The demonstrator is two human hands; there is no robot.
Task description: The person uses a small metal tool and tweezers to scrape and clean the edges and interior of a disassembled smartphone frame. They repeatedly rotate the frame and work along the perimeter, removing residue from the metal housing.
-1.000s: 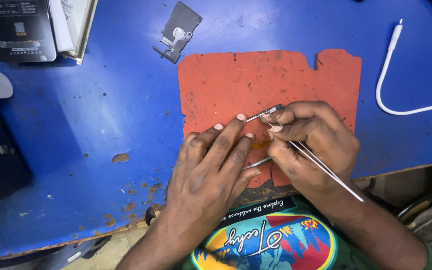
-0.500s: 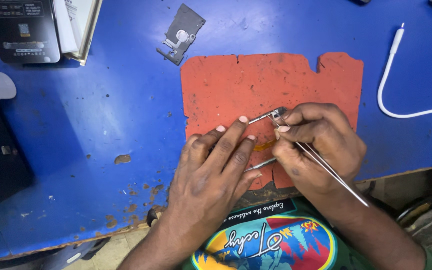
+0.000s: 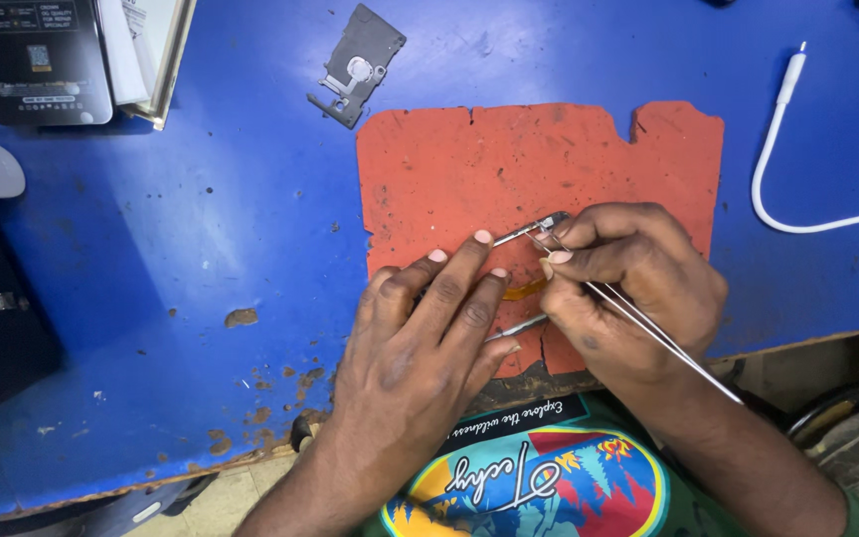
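2 hands meet over the red mat (image 3: 509, 169), and we start at the pinch: our right hand (image 3: 638, 288) squeezes a pair of slim metal tweezers (image 3: 648, 328) between thumb and forefinger, tips pointing up and left, long shank running down past the wrist. The tips touch a small metal part (image 3: 547, 225) lying on the mat; whether they actually clamp it, we cannot tell. Our left hand (image 3: 420, 348) lies flat, fingers pressed down on the mat, fingertips just beside that part, holding down a thin grey piece (image 3: 521, 326) that pokes out beneath the palm. An amber strip (image 3: 524, 291) shows between the 2 hands. Further out, on the blue table (image 3: 201, 249), a grey metal plate (image 3: 358, 65) lies above the mat, a white cable (image 3: 782, 149) curves at the right, and a black box (image 3: 37, 60) sits at the upper left beside a white-paged booklet (image 3: 146, 50).
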